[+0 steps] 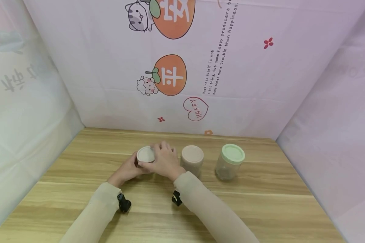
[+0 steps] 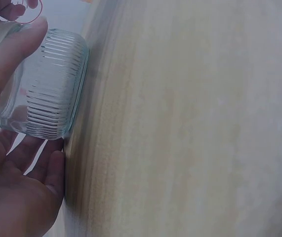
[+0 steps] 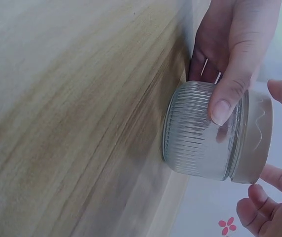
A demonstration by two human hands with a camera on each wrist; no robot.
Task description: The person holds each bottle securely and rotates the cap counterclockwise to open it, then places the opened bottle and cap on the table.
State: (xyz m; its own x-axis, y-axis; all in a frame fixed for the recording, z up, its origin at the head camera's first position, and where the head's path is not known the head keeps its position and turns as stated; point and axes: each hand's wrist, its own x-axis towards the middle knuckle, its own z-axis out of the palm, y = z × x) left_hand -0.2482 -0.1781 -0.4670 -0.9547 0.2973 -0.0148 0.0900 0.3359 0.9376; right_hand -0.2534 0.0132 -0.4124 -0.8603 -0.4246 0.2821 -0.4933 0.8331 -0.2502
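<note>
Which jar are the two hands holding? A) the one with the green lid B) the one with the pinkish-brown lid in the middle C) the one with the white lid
C: both the left hand and the right hand wrap around the white-lidded jar, while the green-lidded jar and the pinkish-brown-lidded jar stand untouched to its right.

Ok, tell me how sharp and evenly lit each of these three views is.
Head view: even soft light, wide-angle bend at the edges, faint shadows under the green-lidded glass jar. Left wrist view: the wooden table is washed out and soft, while the ribbed clear glass jar with the white lid stays fairly crisp. Right wrist view: the jar's ribs are sharp, the fingertips slightly soft, the table grain blurred.
</note>
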